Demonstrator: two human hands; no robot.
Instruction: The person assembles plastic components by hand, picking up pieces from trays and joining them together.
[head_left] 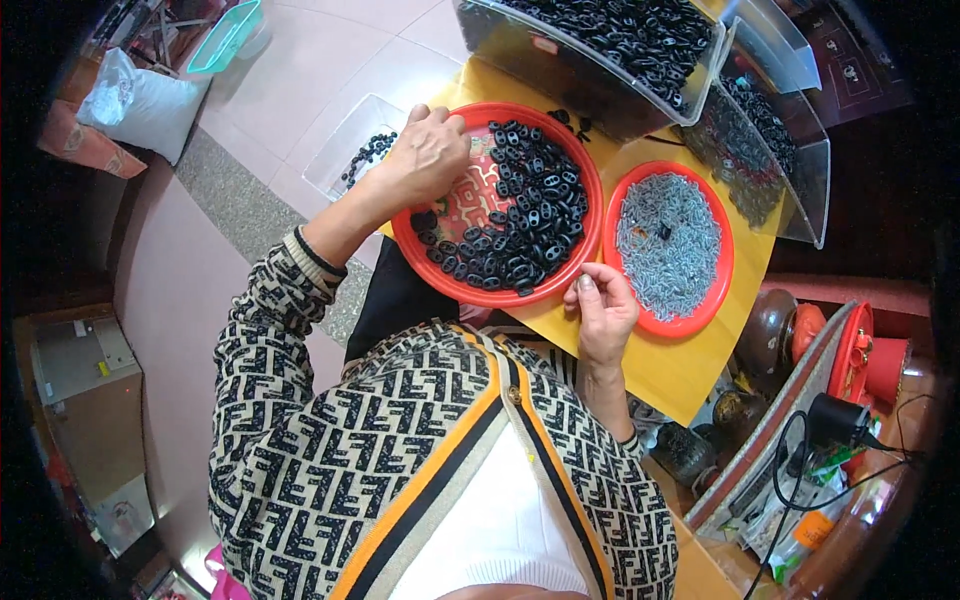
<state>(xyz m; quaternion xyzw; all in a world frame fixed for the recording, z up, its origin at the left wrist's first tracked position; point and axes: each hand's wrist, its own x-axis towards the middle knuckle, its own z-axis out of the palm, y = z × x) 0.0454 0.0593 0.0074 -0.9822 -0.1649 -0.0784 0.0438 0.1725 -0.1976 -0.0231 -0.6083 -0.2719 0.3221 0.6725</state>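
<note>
Pale tiles (170, 270) are running beside a yellow table (685, 370) bearing a red tray (465, 205).
Black ovals (548, 215) are lying in its right and near part, long axes pointing every way. Left hand (432, 158) is curling over its left rim, right hand (605, 312) holding thumb to finger at the near rim; whether either is gripping anything, I cannot tell.

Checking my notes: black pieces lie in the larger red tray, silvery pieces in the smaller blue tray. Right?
Not quite: the head view shows the smaller tray red, not blue. The black pieces do lie in the larger tray, silvery pieces in the smaller.
</note>
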